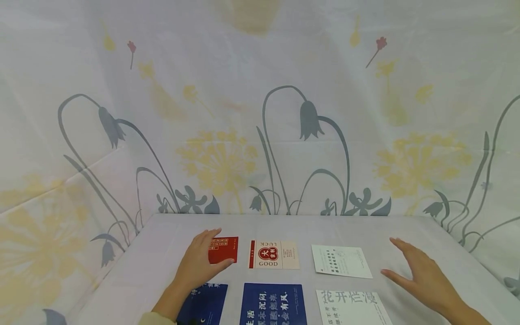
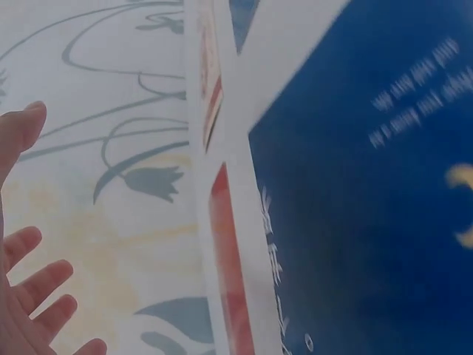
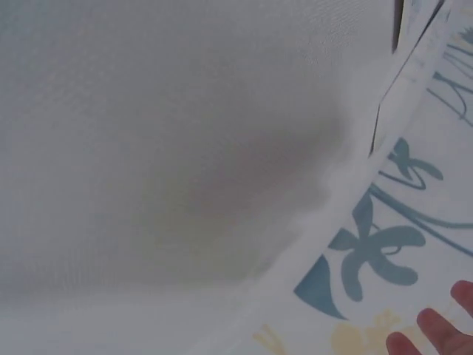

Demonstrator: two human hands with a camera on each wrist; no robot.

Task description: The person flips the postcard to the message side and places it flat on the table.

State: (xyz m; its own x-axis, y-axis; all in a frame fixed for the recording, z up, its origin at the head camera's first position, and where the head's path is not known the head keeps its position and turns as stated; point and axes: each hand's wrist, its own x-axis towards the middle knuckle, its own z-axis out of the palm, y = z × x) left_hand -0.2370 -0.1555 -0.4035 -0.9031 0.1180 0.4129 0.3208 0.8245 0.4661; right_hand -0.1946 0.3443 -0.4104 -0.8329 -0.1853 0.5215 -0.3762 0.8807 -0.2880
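My left hand (image 1: pixel 199 262) hovers over the table's left side with its fingers spread, partly covering a red card (image 1: pixel 227 248). Beneath its wrist lies a navy card (image 1: pixel 209 304) with a yellow crescent, seen large in the left wrist view. A cream card reading GOOD LUCK (image 1: pixel 289 255) lies to the right of the red one, and a second navy card (image 1: pixel 273 309) with white characters is in front of it. My right hand (image 1: pixel 426 280), empty with fingers extended, is held to the right of two white printed cards, one farther back (image 1: pixel 341 261) and one nearer (image 1: pixel 352 311).
The cards lie in two rows on a pale tabletop (image 1: pixel 304 225). Behind and beside it hangs a white cloth (image 1: pixel 252 180) printed with grey bellflowers and yellow blooms. The front row is cut off by the bottom of the head view.
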